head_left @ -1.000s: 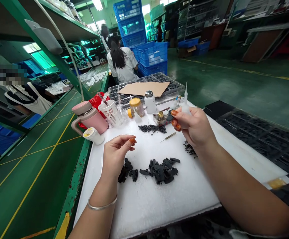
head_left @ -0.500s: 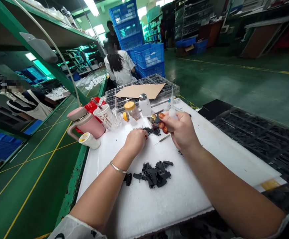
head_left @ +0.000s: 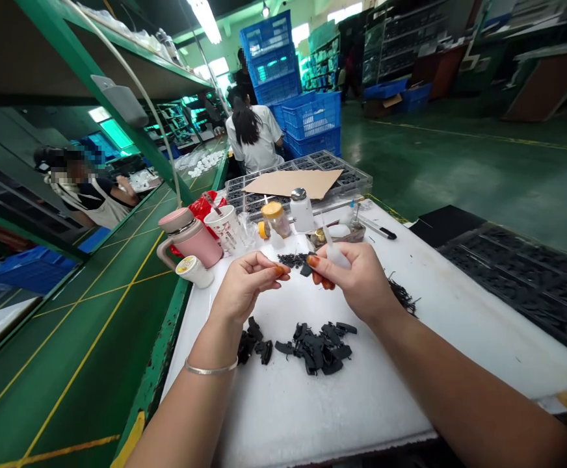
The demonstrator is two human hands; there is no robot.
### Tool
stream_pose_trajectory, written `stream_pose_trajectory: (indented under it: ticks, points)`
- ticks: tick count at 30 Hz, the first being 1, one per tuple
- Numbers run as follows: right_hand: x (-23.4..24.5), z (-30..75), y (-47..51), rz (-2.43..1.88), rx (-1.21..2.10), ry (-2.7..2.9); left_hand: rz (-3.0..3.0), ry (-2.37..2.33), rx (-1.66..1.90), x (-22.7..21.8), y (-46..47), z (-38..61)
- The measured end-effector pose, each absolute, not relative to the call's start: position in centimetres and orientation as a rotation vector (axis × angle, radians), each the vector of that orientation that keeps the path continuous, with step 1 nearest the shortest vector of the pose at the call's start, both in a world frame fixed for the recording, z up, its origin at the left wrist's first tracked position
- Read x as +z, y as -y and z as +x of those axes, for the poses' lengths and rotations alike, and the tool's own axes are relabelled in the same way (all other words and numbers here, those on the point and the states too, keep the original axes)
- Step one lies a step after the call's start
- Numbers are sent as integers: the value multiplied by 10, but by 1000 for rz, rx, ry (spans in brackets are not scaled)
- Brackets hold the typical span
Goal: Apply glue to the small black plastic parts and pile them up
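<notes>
A person sits at a white foam-topped workbench (head_left: 381, 396) with both bare hands raised together above it. The right hand (head_left: 354, 281) grips a small white plastic dropper bottle (head_left: 337, 255) between thumb and fingers, its thin nozzle tilted up and to the left. The left hand (head_left: 245, 287) is curled, with thumb and forefinger pinched together, a thin metal bangle (head_left: 210, 368) on its wrist; whether the pinch holds anything is too small to tell. Between the fingertips of the two hands, a small black rubber piece (head_left: 305, 269) sits close to the right hand, though whether it is held cannot be told.

Just below the hands lie a heap of black rubber pieces (head_left: 317, 348) and a smaller clump (head_left: 251, 342), apart from each other. Beyond the hands is a scatter of tiny black parts (head_left: 290, 260). To the right is a tuft of dark strands (head_left: 403, 297).

Along the far edge stand a pink handled mug (head_left: 188, 237), a white cup (head_left: 225, 227), a yellow-lidded jar (head_left: 276, 219) and a metal-capped white bottle (head_left: 302, 209). Behind them is a clear tray of black parts (head_left: 298, 185) under a cardboard sheet (head_left: 288, 183). Farther off, a co-worker in a white shirt (head_left: 255, 138) sits beside stacked blue crates (head_left: 311, 117).
</notes>
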State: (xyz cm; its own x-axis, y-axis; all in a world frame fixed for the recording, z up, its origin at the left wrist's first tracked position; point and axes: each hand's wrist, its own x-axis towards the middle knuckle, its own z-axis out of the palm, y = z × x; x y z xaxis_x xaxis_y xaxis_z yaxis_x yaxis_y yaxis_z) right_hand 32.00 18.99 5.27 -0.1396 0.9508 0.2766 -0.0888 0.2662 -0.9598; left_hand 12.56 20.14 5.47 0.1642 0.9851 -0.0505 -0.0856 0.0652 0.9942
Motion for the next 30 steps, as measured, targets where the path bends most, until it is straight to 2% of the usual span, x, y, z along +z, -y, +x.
stream_pose_trajectory:
  ticks: [9,30]
  points:
    - [46,304,-175,-980,965,1733,887,-813,1193,39,-180,114]
    - [52,297,-165,-910,710,1960,768,-675,1136,20,-175,117]
